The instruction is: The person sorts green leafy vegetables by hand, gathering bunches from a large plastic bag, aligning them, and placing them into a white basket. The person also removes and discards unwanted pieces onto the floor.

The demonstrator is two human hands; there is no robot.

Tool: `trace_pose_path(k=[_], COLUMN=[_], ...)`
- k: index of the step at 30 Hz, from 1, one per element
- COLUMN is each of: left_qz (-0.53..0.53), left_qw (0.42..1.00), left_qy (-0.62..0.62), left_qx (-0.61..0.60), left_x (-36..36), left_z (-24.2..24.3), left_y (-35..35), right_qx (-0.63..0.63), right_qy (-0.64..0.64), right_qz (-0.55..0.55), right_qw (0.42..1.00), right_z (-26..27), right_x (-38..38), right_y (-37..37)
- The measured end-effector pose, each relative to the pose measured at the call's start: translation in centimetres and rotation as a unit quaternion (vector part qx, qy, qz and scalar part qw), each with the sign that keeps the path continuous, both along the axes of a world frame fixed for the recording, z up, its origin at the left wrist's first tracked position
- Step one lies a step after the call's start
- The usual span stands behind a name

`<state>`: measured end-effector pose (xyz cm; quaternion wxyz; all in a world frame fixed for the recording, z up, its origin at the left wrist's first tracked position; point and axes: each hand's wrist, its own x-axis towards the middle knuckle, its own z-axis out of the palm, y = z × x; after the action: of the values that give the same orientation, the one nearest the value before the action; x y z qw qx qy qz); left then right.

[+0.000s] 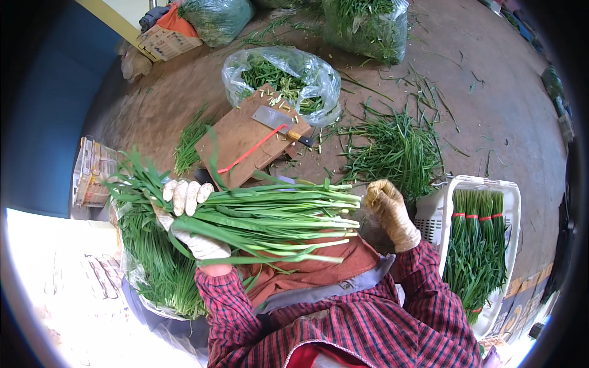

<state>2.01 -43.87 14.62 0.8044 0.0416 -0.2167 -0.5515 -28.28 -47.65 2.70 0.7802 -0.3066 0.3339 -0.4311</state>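
My left hand (186,202), in a soiled white glove, is shut around a bunch of green Chinese chives (276,211). The bunch lies sideways above my lap, with its leafy ends at the left and its pale cut stems fanned out to the right. Just beyond those stem ends is my right hand (391,211), in a yellowed glove. Its fingers are curled in, and whether it pinches anything is too small to tell. Below my left hand, a bag-lined tub holds a large heap of chives (170,267). A terracotta cloth (317,262) covers my lap.
A wooden board (248,133) ahead bears a cleaver (276,120), a red band (253,149) and stem scraps. Behind it stands a plastic bag of trimmings (280,83). Loose leaves (395,152) cover the floor. At right, a white crate (513,230) holds red-banded chive bundles (478,248).
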Motion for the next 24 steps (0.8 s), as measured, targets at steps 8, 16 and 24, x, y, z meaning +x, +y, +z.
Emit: trace_pose_path(k=[8, 16, 24], left_qz=[0.037, 0.07, 0.097], left_qw=[0.998, 0.996, 0.99], left_qy=[-0.047, -0.062, -0.084], left_qx=[-0.019, -0.003, -0.061], left_x=[-2.4, -1.3, -2.0], left_z=[0.8, 0.0, 0.7], left_y=[0.4, 2.3, 2.9], right_qx=[-0.113, -0.042, -0.038], right_qy=[0.119, 0.2, 0.044], right_qz=[0.156, 0.021, 0.171], right_qw=[0.974, 0.979, 0.983], right_z=[4.2, -0.5, 0.4], right_x=[3.6, 0.0, 1.4], right_y=[-0.2, 0.5, 1.0])
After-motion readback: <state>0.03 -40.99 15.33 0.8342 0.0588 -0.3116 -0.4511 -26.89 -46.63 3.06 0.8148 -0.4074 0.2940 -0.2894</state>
